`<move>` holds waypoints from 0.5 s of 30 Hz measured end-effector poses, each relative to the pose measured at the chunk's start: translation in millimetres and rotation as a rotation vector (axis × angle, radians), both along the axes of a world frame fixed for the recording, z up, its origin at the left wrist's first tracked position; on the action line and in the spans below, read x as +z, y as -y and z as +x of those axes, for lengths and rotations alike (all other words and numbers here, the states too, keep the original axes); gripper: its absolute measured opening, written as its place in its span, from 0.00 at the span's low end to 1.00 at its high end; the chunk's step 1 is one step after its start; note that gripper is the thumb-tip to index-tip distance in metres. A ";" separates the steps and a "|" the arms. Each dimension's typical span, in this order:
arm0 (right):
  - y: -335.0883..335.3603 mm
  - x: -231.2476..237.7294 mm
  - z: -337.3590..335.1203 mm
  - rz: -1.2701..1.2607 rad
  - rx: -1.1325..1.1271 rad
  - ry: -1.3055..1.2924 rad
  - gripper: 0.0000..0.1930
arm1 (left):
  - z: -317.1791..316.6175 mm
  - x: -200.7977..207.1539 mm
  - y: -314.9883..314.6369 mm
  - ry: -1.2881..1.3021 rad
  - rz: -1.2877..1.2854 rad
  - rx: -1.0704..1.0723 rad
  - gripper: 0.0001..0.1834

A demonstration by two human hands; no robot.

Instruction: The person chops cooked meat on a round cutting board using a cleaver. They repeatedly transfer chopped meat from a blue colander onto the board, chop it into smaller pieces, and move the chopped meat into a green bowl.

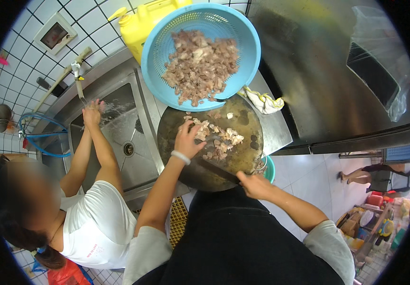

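We see our left hand [188, 140] lying on a round dark chopping board [245, 152], its fingers spread and pressing a small pile of chopped meat [219, 137] near the board's middle. Our right hand [254, 184] is at the board's near edge, closed around the handle of a knife [216, 170] whose dark blade lies flat across the board toward the left hand. Just behind the board, a blue colander [247, 47] leans tilted, heaped with more chopped meat. A yellow jug [138, 26] stands behind the colander, and a crumpled cloth [264, 102] lies on the counter beside it. To our left, 1 other person in a white shirt [98, 223] holds both hands under running water in a steel sink [136, 168].
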State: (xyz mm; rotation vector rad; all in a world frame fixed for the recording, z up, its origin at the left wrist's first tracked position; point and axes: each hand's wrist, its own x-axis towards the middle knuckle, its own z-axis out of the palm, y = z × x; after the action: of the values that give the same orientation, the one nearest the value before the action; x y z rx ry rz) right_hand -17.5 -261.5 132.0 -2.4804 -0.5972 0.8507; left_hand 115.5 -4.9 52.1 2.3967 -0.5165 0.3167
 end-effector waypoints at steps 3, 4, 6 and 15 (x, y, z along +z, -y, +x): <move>-6.9 -25.0 -5.0 0.039 -0.085 0.067 0.13 | 11.9 -14.3 7.1 -0.078 -0.132 -0.021 0.19; -4.3 -27.1 -2.8 0.069 -0.169 0.071 0.14 | 11.4 -14.5 7.5 -0.084 -0.197 -0.011 0.17; 4.7 -29.7 1.4 0.114 -0.312 0.086 0.15 | -4.6 -17.5 4.3 -0.347 -0.445 0.162 0.10; 5.0 -19.0 1.2 0.022 -0.247 0.148 0.17 | -102.0 19.8 1.0 -0.629 0.057 0.435 0.13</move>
State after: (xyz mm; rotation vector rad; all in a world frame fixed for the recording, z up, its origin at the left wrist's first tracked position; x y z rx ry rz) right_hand -16.3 -266.5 113.0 -2.5446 -0.3361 0.5668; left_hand 13.5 -5.9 71.9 2.4705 0.2863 -0.2750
